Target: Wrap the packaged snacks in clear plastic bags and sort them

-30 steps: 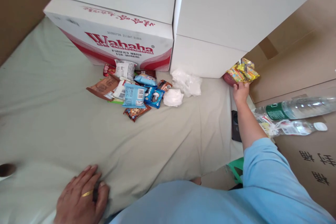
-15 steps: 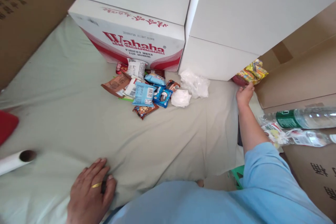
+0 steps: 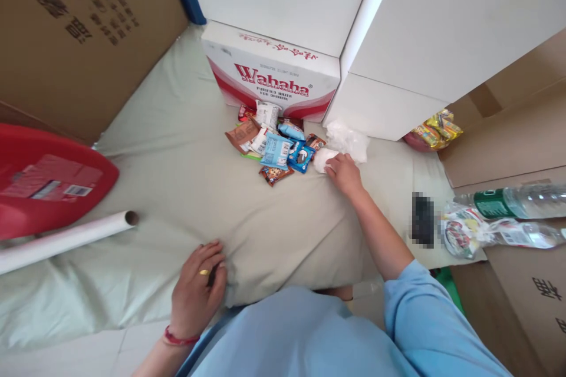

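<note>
My right hand (image 3: 345, 175) reaches forward over the cloth. Its fingers are bent onto the near right side of a small white crumpled wad (image 3: 323, 159), which looks like tissue or thin plastic. Just behind the wad lies a crumpled clear plastic bag (image 3: 347, 140). To the wad's left is a loose pile of wrapped snacks, including a light blue packet (image 3: 276, 151), a darker blue packet (image 3: 301, 156) and brown packets (image 3: 275, 175). My left hand (image 3: 197, 283), with a gold ring, rests palm down near the cloth's front edge, fingers lying flat.
A Wahaba-style white and red water carton, printed "Wahaha" (image 3: 272, 85), stands behind the snacks. A red plastic object (image 3: 53, 179) and a white tube (image 3: 71, 240) lie left. Plastic bottles (image 3: 522, 203), yellow packets (image 3: 437, 129) and a pixelated dark object (image 3: 423, 221) are right.
My right hand has moved left from the yellow packets at the far right to the white wad. The view has shifted left. My left hand still rests on the cloth.
</note>
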{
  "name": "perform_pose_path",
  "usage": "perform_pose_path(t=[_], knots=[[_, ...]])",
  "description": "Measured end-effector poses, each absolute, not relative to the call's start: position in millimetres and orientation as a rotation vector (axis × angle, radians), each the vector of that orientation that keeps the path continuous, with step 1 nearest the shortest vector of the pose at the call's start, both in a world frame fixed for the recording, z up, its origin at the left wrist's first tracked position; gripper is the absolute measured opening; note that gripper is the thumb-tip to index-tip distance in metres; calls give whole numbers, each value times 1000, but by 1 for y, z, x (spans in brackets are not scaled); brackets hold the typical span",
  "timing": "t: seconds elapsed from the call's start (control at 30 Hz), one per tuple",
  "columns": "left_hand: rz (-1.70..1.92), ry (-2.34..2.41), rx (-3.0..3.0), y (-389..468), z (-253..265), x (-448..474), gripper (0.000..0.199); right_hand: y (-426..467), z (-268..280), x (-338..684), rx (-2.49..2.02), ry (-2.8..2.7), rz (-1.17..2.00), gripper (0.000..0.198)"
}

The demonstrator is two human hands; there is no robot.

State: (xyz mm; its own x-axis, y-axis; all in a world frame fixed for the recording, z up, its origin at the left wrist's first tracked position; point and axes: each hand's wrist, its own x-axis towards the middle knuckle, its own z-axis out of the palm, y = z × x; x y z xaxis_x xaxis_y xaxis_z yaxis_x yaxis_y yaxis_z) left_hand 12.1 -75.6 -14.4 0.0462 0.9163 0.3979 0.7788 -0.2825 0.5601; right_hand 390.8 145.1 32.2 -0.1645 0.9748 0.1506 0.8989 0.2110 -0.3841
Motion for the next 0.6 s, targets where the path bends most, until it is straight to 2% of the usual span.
perform_pose_path(t=[0.13,0.33,0.5,0.6], knots=[[1146,1771,1806,-84,1,15,11,122,24,381,-1795,-1651,384,18],[1056,1487,1519,-67,17,46,23,27,22,370,-1459,-674,846,31],[879,1114,1283,-38,25,99,28,-26,39,349,-1328,-513,1160,29],[960,1026,1247,-27,33,125,39,-38,46,337,-1304,-555,1230,27]])
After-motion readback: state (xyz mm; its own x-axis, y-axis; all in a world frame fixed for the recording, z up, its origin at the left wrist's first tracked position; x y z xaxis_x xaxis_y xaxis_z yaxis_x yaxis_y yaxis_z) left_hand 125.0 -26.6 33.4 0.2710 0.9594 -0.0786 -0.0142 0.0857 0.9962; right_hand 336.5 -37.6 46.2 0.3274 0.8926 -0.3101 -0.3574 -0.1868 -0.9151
